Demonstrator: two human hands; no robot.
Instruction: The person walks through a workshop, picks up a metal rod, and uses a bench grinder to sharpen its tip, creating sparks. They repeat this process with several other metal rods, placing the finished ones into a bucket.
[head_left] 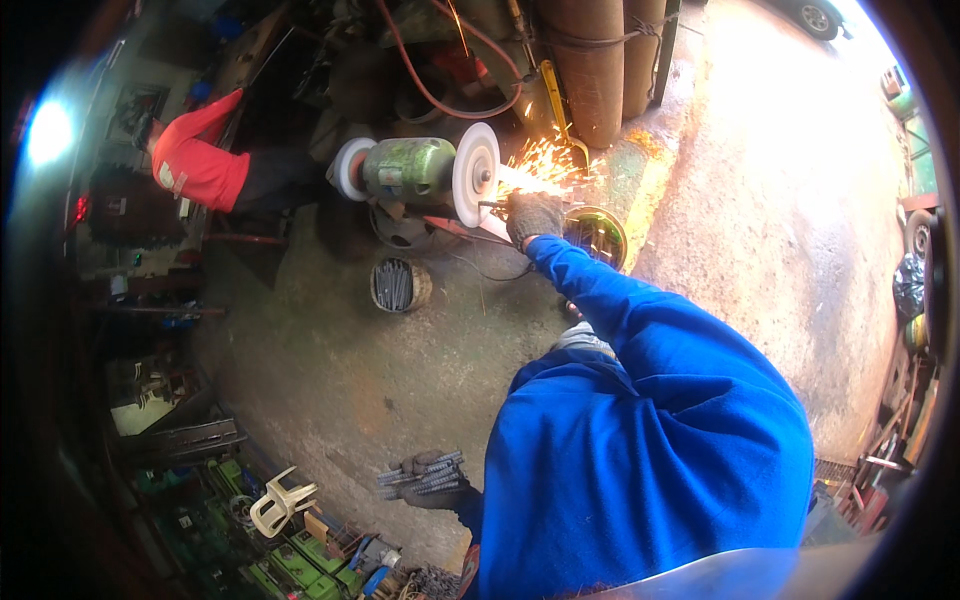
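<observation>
My gloved right hand (535, 217) grips a short dark metal rod (491, 204), its end at the face of the pale grinding wheel (475, 176). Bright sparks (545, 165) spray from the wheel past the hand. The wheel belongs to a green bench grinder (410, 168), which carries a second pale wheel (351, 168) at its left. Low at the left, well away from the grinder, my gloved left hand (432, 492) is closed around several short ribbed steel bars (430, 470). Part of the rod in my right hand is hidden by the glove.
A bucket (423, 287) of short metal bars stands on the floor left of me. Beside my right wrist is a round container (621, 245). Tall brown cylinders (585, 70) stand beyond. A person in red (205, 155) bends at the far left; a plastic chair (275, 505) sits lower left.
</observation>
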